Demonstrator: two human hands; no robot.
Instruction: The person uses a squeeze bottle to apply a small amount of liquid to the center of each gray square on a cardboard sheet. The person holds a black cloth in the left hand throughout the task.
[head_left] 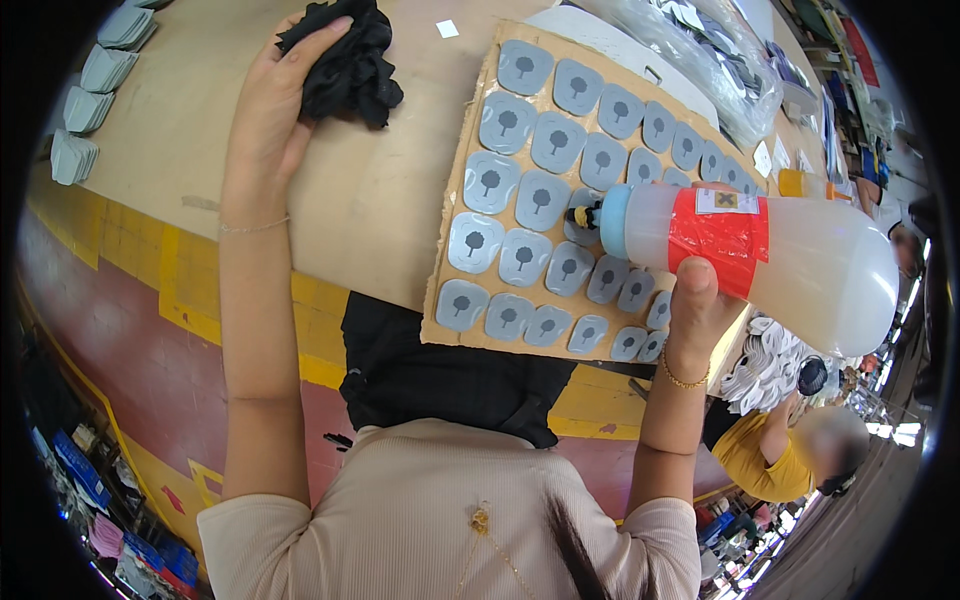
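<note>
A crumpled black cloth (355, 70) is gripped in my left hand (275, 95), above the far left part of the table. My right hand (705, 310) is wrapped round a translucent squeeze bottle (830, 270) with a red band and a light blue cap. The bottle lies tilted on its side in the air, its dark nozzle pointing left. Beneath it is a brown cardboard sheet (440, 300) bearing rows of rounded grey patches (543, 200), each with a dark tree shape. The bottle and my hand hide some of the patches on the right.
Stacks of grey pieces (105, 70) line the table's far left edge. A clear plastic bag (700, 60) of pieces lies beyond the cardboard. White pieces (765, 370) are heaped at the right, near a person in a yellow top (760, 455). A small white square (447, 29) lies on the table (380, 210).
</note>
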